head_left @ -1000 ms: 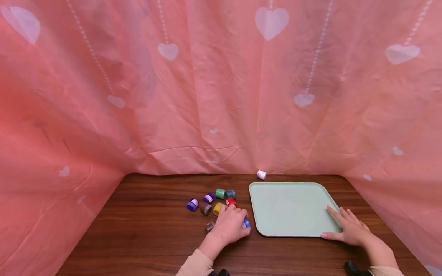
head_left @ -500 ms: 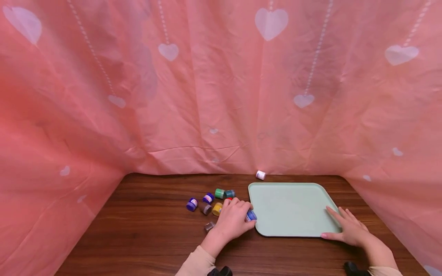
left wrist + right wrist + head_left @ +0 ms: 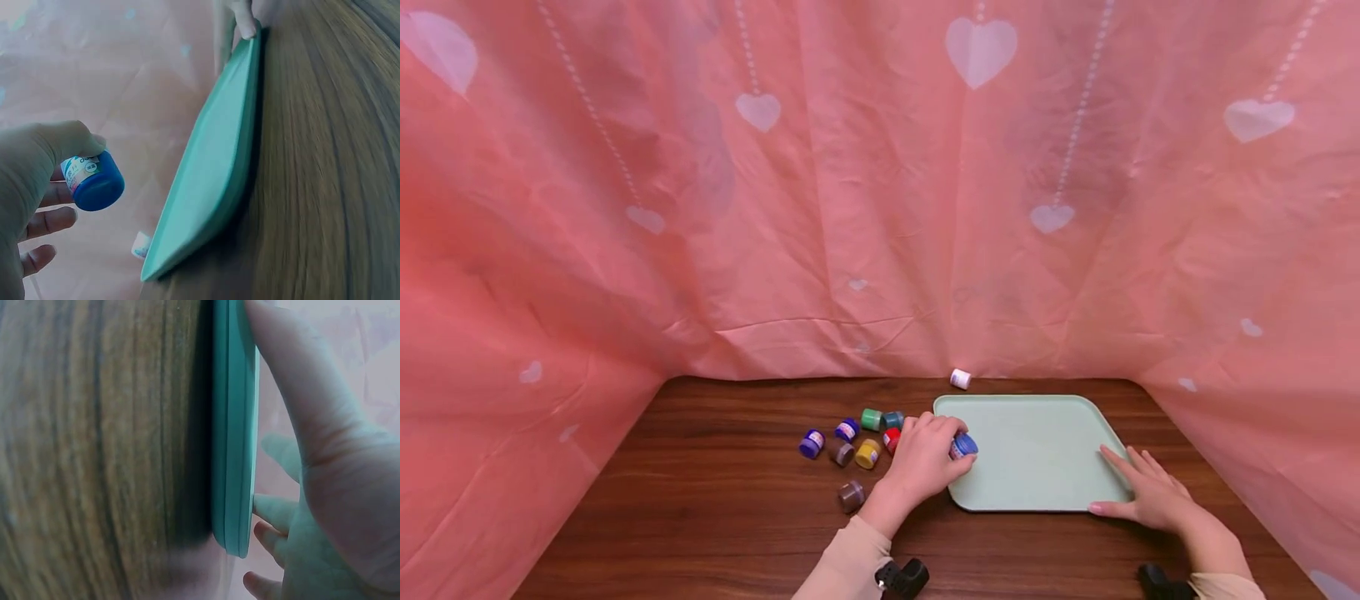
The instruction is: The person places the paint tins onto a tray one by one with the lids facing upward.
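My left hand (image 3: 925, 454) pinches a blue paint jar (image 3: 99, 182) between thumb and fingers, above the left edge of the pale green tray (image 3: 1033, 462). In the left wrist view the jar is tilted, its label toward the thumb, and it is clear of the tray. Over at the tray's near right corner, my right hand (image 3: 1153, 492) rests with fingers spread and the thumb on the front rim. The right wrist view shows that thumb along the tray's side (image 3: 236, 425), other fingers beyond it.
Left of the tray lie several small paint jars: yellow (image 3: 868, 454), red (image 3: 891, 440), green (image 3: 871, 419), teal (image 3: 892, 421), purple (image 3: 812, 443), and brown (image 3: 852, 497) nearer the front. A white jar (image 3: 960, 379) lies behind the tray by the pink curtain (image 3: 850, 208).
My left hand has carried the blue jar rightward and up from the table to over the tray's left edge. The red jar and the front brown jar now show more. My right hand stays at the tray.
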A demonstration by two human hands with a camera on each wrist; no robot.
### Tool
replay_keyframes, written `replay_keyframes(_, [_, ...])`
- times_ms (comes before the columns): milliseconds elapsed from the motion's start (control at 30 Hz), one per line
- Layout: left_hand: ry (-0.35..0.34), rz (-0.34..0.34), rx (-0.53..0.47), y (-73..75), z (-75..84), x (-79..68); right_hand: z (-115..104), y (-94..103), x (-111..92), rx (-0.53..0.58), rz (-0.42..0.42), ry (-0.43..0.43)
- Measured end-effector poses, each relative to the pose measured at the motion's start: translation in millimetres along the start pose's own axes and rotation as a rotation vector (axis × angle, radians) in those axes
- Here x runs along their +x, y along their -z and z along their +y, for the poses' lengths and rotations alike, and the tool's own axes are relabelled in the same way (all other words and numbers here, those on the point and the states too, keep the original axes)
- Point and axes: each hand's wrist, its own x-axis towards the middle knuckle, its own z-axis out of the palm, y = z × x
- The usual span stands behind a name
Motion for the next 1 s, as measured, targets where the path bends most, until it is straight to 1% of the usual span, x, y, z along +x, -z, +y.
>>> replay_keyframes(200, [0.016, -0.001, -0.051, -5.2, 10.2, 14.4, -3.5, 0.7, 1.9, 0.006, -0.014, -0.008])
replay_keyframes(433, [-0.001, -0.052, -0.087, -10.5, 24.5, 35.3, -6.6, 2.1, 1.6, -0.004, -0.022, -0.026])
replay_keyframes(733, [-0.018, -0.034, -0.095, -19.9, 37.0, 61.7, -9.4, 1.4, -1.6, 0.012, -0.017, -0.031])
replay_keyframes(833, [-0.008, -0.043, -0.110, -23.0, 40.9, 69.7, -10.1, 0.6, -3.5, 0.016, -0.010, -0.038])
replay_keyframes(1000, [0.032, -0.054, -0.167, -31.1, 46.9, 82.7, -12.2, 1.9, -5.9, 0.023, 0.010, -0.049])
